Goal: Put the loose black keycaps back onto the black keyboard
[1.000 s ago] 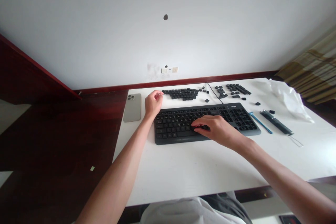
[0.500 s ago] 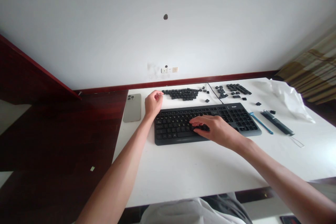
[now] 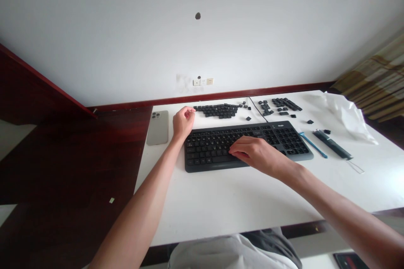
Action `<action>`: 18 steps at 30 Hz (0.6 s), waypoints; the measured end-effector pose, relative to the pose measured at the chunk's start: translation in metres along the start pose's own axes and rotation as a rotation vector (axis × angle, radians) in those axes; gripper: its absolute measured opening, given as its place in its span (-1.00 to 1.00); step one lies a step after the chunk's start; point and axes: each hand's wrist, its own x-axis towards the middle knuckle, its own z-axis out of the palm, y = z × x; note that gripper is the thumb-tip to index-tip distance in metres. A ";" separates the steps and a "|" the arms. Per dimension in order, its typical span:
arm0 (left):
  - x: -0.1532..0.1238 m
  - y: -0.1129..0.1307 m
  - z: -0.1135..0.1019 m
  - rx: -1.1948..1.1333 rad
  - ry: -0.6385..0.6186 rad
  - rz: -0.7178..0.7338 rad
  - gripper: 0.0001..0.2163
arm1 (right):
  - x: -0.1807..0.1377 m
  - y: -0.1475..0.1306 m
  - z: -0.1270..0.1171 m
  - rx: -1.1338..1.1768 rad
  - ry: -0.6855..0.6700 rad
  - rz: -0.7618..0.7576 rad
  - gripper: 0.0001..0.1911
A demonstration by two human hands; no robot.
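Observation:
A black keyboard [image 3: 217,165] lies on the white table, its right part showing bare sockets where keycaps are off. My right hand [image 3: 252,150] rests over its middle, fingers drawn together and pointing down onto the keys. Whatever sits under those fingertips is hidden. Beyond the keyboard's upper left corner, my left hand [image 3: 183,122] is curled with thumb and fingers together. It is close to the left end of a cluster of loose black keycaps [image 3: 221,110]. Anything between its fingers is too small to make out.
More loose keycaps [image 3: 285,104] lie at the back right. Right of the keyboard are a blue stick-like tool [image 3: 314,146], a dark brush-like tool [image 3: 333,145] with a wire loop, and a crumpled white plastic bag [image 3: 347,113]. A phone [image 3: 158,128] lies near the left edge.
The fingers of my right hand, spread apart a moment ago, have come together over the keyboard. My left hand has barely moved. The view has shifted slightly.

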 end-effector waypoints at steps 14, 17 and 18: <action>-0.001 -0.002 0.000 0.014 0.009 0.000 -0.83 | -0.012 -0.028 0.027 -0.448 0.023 -0.066 -0.75; -0.001 -0.001 0.000 0.014 0.005 0.005 -0.84 | -0.010 -0.023 0.025 -0.325 0.082 0.027 -0.76; -0.001 -0.001 0.000 0.012 0.001 0.003 -0.84 | -0.009 -0.019 0.022 -0.260 0.089 0.059 -0.76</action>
